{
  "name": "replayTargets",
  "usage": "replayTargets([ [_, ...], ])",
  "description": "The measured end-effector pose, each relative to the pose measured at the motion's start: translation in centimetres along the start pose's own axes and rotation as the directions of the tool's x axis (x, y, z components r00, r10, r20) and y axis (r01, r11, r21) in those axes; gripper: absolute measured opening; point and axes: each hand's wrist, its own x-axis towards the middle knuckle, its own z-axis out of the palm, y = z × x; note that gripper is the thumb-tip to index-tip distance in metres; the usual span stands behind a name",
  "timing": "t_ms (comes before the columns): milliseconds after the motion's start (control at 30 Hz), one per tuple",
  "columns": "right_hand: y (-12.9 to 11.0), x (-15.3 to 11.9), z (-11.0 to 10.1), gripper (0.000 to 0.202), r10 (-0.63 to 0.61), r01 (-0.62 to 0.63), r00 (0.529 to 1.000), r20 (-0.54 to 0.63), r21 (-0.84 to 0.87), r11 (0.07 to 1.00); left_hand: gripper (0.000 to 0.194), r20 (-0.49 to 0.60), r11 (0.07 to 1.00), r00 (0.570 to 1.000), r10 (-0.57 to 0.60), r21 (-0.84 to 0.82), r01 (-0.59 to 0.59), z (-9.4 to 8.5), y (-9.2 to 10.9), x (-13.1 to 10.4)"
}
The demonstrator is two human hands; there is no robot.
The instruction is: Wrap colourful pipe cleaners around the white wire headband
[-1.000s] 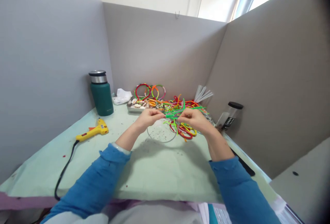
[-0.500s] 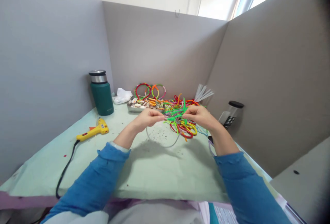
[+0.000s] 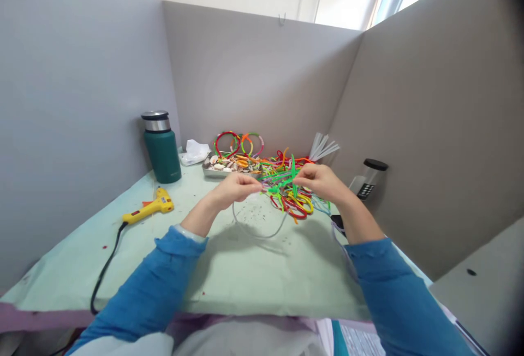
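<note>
My left hand (image 3: 234, 189) is pinched closed on a thin pale hoop (image 3: 262, 237), whose lower curve hangs below my hands. A bright green pipe cleaner (image 3: 278, 187) lies across the hoop's top, and part of it stands up near my right fingers. My right hand (image 3: 321, 181) pinches the right part of this green pipe cleaner between thumb and forefinger. Both hands are held over the table, in front of a tangle of coloured pipe cleaners (image 3: 297, 211). The exact spot where green meets hoop is too small to make out.
Behind my left hand stands a metal tray (image 3: 210, 172) of shell-like pieces, with coloured hoops (image 3: 227, 133) behind it. A yellow glue gun (image 3: 143, 213) with a black cord and a green bottle (image 3: 162, 156) are at left. White sticks (image 3: 322, 147) and grey partitions (image 3: 262, 72) surround the back.
My right hand has shifted slightly right and up, away from my left hand, with the green pipe cleaner in its fingers. My left hand and the hoop have stayed nearly still.
</note>
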Motion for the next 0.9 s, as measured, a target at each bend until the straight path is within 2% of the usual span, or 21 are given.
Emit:
replayTargets([
  [67, -0.3, 0.5, 0.2, 0.017, -0.060, 0.054, 0.995, -0.085, -0.076, 0.996, 0.036, 0.094, 0.985, 0.996, 0.000, 0.174, -0.016, 0.9, 0.1, 0.1],
  [100, -1.2, 0.5, 0.2, 0.016, -0.120, 0.106, 0.980, -0.156, -0.091, 0.990, 0.035, 0.077, 0.973, 0.997, 0.004, 0.232, -0.022, 1.4, 0.1, 0.2],
  [133, -2.4, 0.3, 0.1, 0.016, -0.181, 0.166, 0.962, -0.206, -0.091, 0.982, 0.036, 0.001, 0.965, 1.000, 0.013, 0.260, -0.013, 1.8, 0.0, 0.5],
  [167, -3.8, 0.0, -0.1, 0.015, -0.247, 0.238, 0.948, -0.200, -0.071, 0.969, 0.036, -0.097, 0.966, 0.995, 0.005, 0.256, 0.020, 2.0, -0.2, 0.7],
  [233, -6.3, -0.9, -0.6, 0.014, -0.386, 0.386, 0.923, -0.004, -0.006, 0.923, 0.039, -0.229, 0.985, 0.972, -0.059, 0.145, 0.094, 1.8, -0.4, 1.0],
  [267, -7.0, -1.4, -0.8, 0.015, -0.420, 0.419, 0.904, 0.081, 0.024, 0.908, 0.040, -0.243, 0.992, 0.966, -0.094, 0.060, 0.112, 1.5, -0.4, 1.0],
  [300, -7.1, -1.7, -1.1, 0.015, -0.421, 0.418, 0.897, 0.138, 0.045, 0.907, 0.042, -0.236, 0.993, 0.965, -0.118, -0.027, 0.115, 1.0, -0.5, 1.0],
  [367, -5.8, -2.0, -1.4, 0.016, -0.366, 0.362, 0.908, 0.203, 0.057, 0.930, 0.042, -0.174, 0.980, 0.978, -0.119, -0.179, 0.087, 0.0, -0.4, 0.6],
  [467, -1.7, -1.2, -1.3, 0.019, -0.159, 0.164, 0.982, 0.105, -0.040, 0.986, 0.040, -0.044, 0.975, 0.997, -0.058, -0.217, 0.047, -0.6, -0.2, 0.0],
  [533, 0.2, -0.2, -0.9, 0.019, -0.046, 0.045, 0.999, -0.011, -0.100, 0.994, 0.039, 0.053, 0.995, 0.998, -0.042, -0.084, 0.046, -0.1, 0.0, -0.2],
  [600, 0.1, 0.5, -0.4, 0.017, -0.084, 0.061, 0.988, -0.133, -0.165, 0.984, 0.038, 0.118, 0.995, 0.990, -0.072, 0.082, 0.062, 1.0, 0.0, 0.0],
  [667, -2.1, 0.6, 0.0, 0.017, -0.200, 0.150, 0.943, -0.267, -0.195, 0.969, 0.037, 0.052, 0.984, 0.995, -0.084, 0.162, 0.075, 2.1, -0.2, 0.5],
  [700, -3.6, 0.4, 0.1, 0.016, -0.271, 0.221, 0.924, -0.269, -0.202, 0.954, 0.038, -0.002, 0.981, 0.996, -0.093, 0.169, 0.092, 2.4, -0.4, 0.7],
  [767, -6.5, -0.6, 0.2, 0.015, -0.417, 0.383, 0.896, -0.156, -0.208, 0.900, 0.039, -0.166, 0.982, 0.978, -0.129, 0.116, 0.150, 2.4, -0.7, 1.1],
  [800, -7.5, -1.3, 0.1, 0.016, -0.470, 0.453, 0.881, -0.046, -0.198, 0.869, 0.040, -0.213, 0.984, 0.966, -0.149, 0.064, 0.166, 2.1, -0.8, 1.2],
  [867, -8.0, -2.4, -0.2, 0.017, -0.511, 0.525, 0.850, 0.126, -0.142, 0.839, 0.040, -0.232, 0.986, 0.960, -0.159, -0.075, 0.146, 1.1, -1.0, 1.1],
  [900, -7.4, -2.9, -0.4, 0.016, -0.498, 0.518, 0.851, 0.169, -0.106, 0.849, 0.041, -0.203, 0.981, 0.967, -0.157, -0.149, 0.128, 0.6, -1.0, 1.0],
])
